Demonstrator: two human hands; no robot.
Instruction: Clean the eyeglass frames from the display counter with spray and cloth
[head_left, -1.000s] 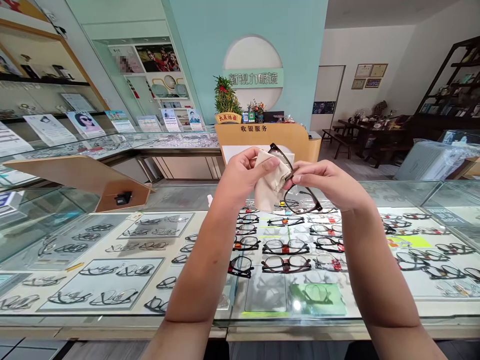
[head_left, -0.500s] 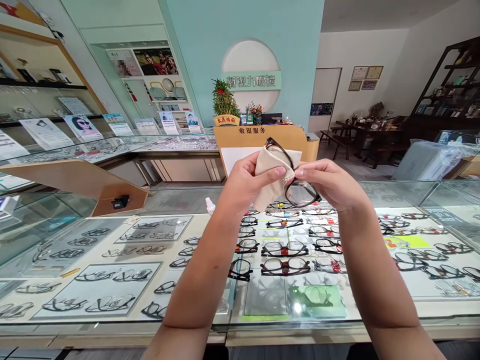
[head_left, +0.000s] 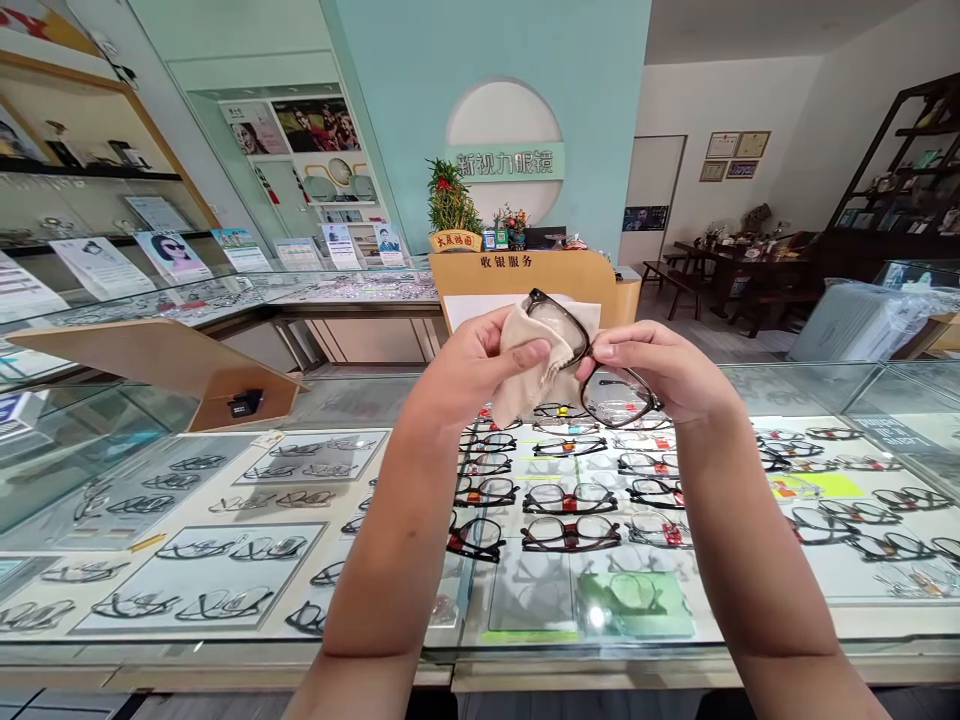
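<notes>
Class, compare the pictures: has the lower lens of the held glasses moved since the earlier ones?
Yes: judged against the wooden counter behind, the lower lens has shifted a little to the right.

Below me, the glass display case [head_left: 300, 650] holds rows of eyeglass frames [head_left: 571, 533], some with red tags between the lenses. A green card [head_left: 636, 604] lies near its front edge, and a yellow strip [head_left: 817, 485] sits among the frames on the right. Ahead of me stands the wooden reception counter [head_left: 547, 272], topped by a potted plant [head_left: 450, 205] at its left end. Behind it, a round white panel [head_left: 504, 112] is set on the teal wall. A plastic-wrapped silver suitcase [head_left: 847, 322] is off to my right.
</notes>
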